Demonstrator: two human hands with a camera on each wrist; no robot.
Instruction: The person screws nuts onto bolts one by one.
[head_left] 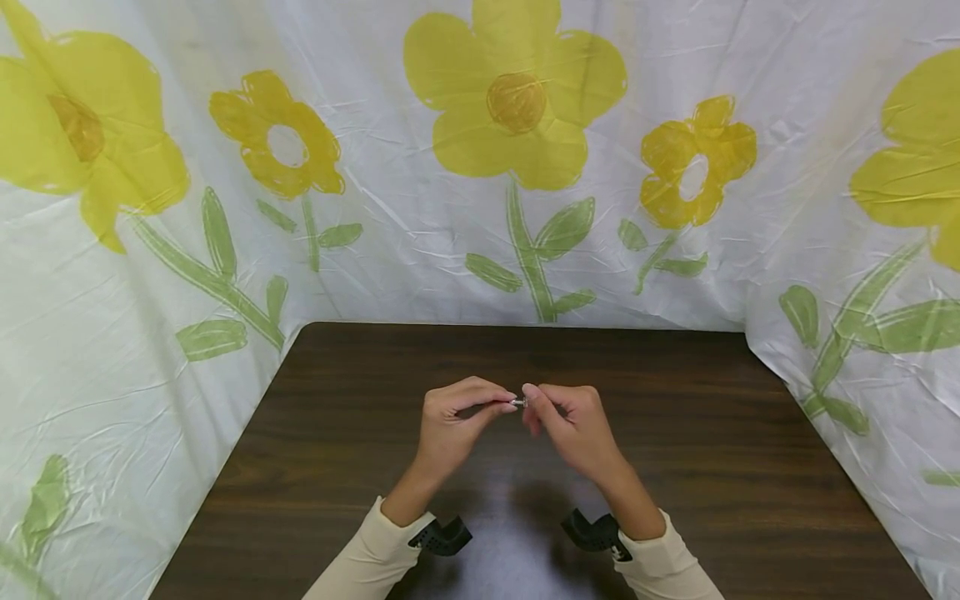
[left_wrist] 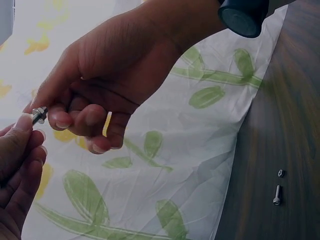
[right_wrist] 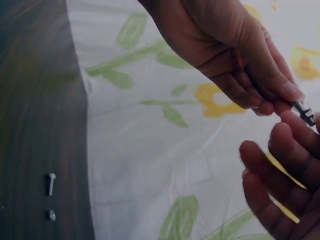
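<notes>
The left hand [head_left: 467,417] pinches a small metal bolt [head_left: 517,402] between thumb and index finger, above the table. At the bolt's far end, the thumb and index finger of the right hand [head_left: 570,421] close about a small nut [left_wrist: 40,114]. In the right wrist view, the nut [right_wrist: 307,117] sits on the bolt's end, beside the right index finger. The right hand's other fingers are loosely bent. Most of the bolt's length is hidden by the left fingertips.
A dark wood-grain table [head_left: 337,467] lies beneath both hands. A loose bolt [left_wrist: 277,195] and a nut [left_wrist: 281,173] lie on it close together. Black wrist cameras are strapped at both cuffs. A white flowered curtain [head_left: 375,250] hangs round the table's back and sides.
</notes>
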